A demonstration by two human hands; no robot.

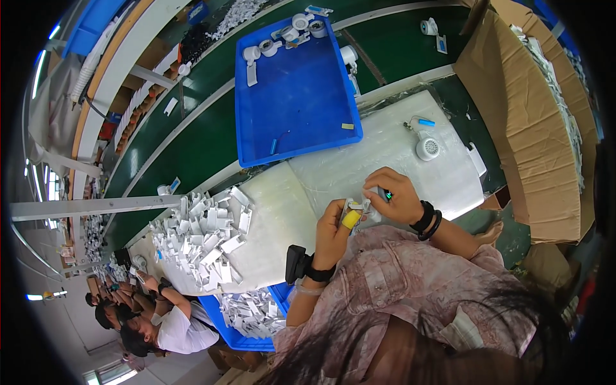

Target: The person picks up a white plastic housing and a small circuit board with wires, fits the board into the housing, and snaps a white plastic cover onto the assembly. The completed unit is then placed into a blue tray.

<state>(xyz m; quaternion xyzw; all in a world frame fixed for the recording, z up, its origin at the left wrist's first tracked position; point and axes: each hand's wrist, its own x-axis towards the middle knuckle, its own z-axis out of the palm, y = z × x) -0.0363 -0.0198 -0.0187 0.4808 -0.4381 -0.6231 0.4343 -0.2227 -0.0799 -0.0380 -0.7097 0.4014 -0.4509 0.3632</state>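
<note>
Both hands meet just below the blue tray: the left hand closes its grip on a small white part, the right hand pinches a small dark tool. Best keep the part steady, close above the worktop.

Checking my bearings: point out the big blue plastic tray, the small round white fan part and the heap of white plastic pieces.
Blue plastic tray (301, 96): head view, bare floor.
Round white fan part (428, 149): head view, grille face.
Heap of white plastic pieces (205, 237): head view, heap's middle.

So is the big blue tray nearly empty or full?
Nearly empty. The blue tray shows mostly bare floor; only a few white parts lie along its far edge.
</note>
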